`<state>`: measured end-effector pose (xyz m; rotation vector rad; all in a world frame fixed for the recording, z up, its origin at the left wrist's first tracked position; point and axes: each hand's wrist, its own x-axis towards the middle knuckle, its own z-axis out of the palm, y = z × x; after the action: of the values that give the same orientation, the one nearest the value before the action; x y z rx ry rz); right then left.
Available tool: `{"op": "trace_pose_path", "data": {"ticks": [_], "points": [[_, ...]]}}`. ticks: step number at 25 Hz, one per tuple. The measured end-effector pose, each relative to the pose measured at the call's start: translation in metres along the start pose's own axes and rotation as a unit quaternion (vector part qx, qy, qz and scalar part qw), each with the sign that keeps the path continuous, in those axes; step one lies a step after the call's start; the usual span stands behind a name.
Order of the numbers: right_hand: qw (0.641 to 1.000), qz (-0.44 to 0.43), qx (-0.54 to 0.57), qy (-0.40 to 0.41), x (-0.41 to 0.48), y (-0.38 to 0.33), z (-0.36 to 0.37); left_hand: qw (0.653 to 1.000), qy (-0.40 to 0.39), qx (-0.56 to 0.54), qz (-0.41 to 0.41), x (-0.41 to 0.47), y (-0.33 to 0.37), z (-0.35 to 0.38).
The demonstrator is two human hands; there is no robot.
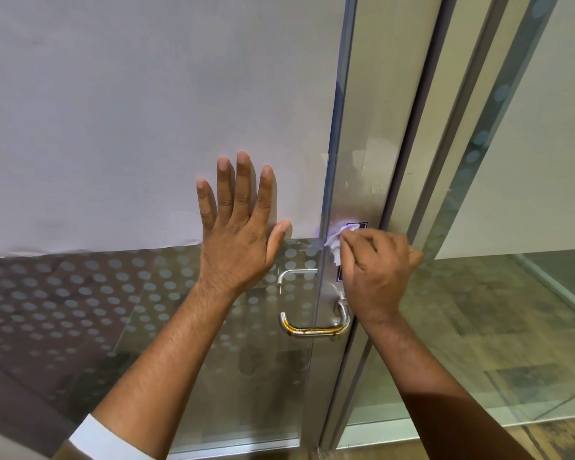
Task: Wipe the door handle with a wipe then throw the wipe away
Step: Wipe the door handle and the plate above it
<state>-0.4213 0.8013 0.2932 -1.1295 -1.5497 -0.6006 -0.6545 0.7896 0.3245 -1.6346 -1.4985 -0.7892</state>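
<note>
A steel lever door handle (314, 330) sticks out from the metal edge strip of a glass door (146, 127), its bar showing rusty brown marks. My right hand (375, 273) is shut on a crumpled white wipe (336, 242) and presses it against the metal strip just above the handle's base. My left hand (239, 227) lies flat on the glass with fingers spread, up and to the left of the handle. A second handle (292, 275) shows through the glass on the far side.
The door's upper part is frosted white, and its lower part carries a band of grey dots (80, 293). A metal door frame (422, 194) and a fixed glass panel (528, 161) stand to the right. Wood-look floor (478, 327) lies beyond.
</note>
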Motion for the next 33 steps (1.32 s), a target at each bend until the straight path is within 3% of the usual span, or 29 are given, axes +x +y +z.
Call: {"op": "trace_pose_path", "data": {"ticks": [3,7,12,17,19,22,27,33], "points": [[0.999,0.006,0.029,0.032,0.028,-0.008,0.004,1.000,0.008,0.001,0.002,0.000,-0.002,0.003],[0.999,-0.047,0.006,-0.014,0.007,-0.016,0.001,1.000,0.011,-0.001,0.003,0.000,-0.001,0.003],[0.999,0.017,0.027,0.027,0.031,-0.006,0.000,1.000,0.011,0.009,0.003,0.002,-0.001,0.003],[0.998,-0.055,0.011,-0.012,0.007,-0.015,0.000,1.000,0.009,-0.004,0.004,0.000,0.000,0.001],[0.999,-0.029,0.013,-0.026,-0.002,-0.005,-0.004,1.000,0.009,-0.003,0.011,0.000,-0.001,0.000],[0.998,0.024,0.057,0.019,0.024,0.002,-0.001,1.000,0.006,0.000,0.014,0.002,0.000,-0.005],[0.997,-0.048,0.060,-0.018,0.010,-0.012,0.002,1.000,0.009,0.000,0.018,0.000,-0.001,-0.005],[0.997,0.026,0.064,0.018,0.028,-0.003,0.002,1.000,0.006,0.005,0.023,0.001,-0.001,-0.006]]}}
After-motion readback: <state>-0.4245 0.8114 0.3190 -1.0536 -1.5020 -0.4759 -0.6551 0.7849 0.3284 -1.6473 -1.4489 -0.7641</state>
